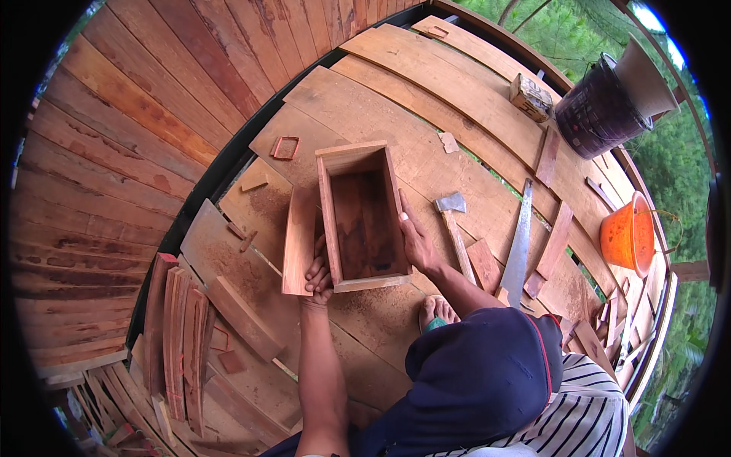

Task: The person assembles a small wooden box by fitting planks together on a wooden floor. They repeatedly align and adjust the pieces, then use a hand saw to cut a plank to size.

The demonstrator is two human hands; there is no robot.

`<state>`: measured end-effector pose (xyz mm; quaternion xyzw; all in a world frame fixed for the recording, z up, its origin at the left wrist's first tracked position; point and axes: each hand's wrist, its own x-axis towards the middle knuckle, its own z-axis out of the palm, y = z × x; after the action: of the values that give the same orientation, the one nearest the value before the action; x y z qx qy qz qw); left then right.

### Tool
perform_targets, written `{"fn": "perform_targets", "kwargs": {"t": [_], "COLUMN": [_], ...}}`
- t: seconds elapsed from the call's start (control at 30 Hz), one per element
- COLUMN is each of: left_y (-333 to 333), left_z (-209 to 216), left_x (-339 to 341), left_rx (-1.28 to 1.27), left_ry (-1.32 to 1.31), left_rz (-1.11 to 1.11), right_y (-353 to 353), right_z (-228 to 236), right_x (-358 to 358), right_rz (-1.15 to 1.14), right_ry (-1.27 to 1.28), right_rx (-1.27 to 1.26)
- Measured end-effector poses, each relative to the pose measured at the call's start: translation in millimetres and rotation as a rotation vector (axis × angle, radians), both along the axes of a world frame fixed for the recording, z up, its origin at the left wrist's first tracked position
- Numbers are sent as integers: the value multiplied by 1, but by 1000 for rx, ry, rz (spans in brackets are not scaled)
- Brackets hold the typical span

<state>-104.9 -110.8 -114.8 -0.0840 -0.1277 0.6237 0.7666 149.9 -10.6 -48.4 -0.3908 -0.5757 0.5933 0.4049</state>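
An open, rectangular wooden box (367, 285) stands tilted in front of me, its dark stained inside facing up. My right hand (417, 242) is closed on the box's right wall, the thumb lying near the rim. Along the left side of the box runs a short, smooth board (299, 242). My left hand (320, 273) has its fingers curled round this board's near end, close to the box's lower left corner. Whether those fingers also touch the box is hard to see. To the right of my right hand lies a hatchet (451, 204) with a wooden handle.
A handsaw (519, 242) and wood offcuts (554, 238) lie on the plank floor (396, 91) at right. Beyond are an orange bucket (626, 233), a dark bucket (595, 110) and a small carton (531, 97). Stacked boards (175, 339) stand lower left, beside a plank wall (114, 152).
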Motion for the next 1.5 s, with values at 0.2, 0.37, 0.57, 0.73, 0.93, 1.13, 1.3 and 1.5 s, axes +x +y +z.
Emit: {"fn": "perform_targets", "kwargs": {"t": [0.2,0.37,0.57,0.73,0.93,1.13,1.3,1.5], "left_y": [0,3,0,-2,2,22,34,41], "left_z": [-1,5,2,3,48,123,166,147], "left_x": [-2,-1,-9,-10,-18,-24,21,44], "left_rx": [29,16,-45,-59,-169,-107,-164,-157], "left_ry": [29,102,143,164,543,1099,1493,1559], "left_rz": [-5,6,-2,-12,42,105,168,150], "right_y": [0,2,0,-1,0,0,0,2], "right_z": [1,-5,0,1,3,1,4,1], "right_x": [-1,1,-2,-1,0,0,-2,-3], "right_rz": [-2,-5,-12,-5,-6,-13,-2,-5], "right_ry": [-8,-15,-4,1,-2,8,-1,31], "right_rx": [2,17,-13,-9,14,15,6,-19]}}
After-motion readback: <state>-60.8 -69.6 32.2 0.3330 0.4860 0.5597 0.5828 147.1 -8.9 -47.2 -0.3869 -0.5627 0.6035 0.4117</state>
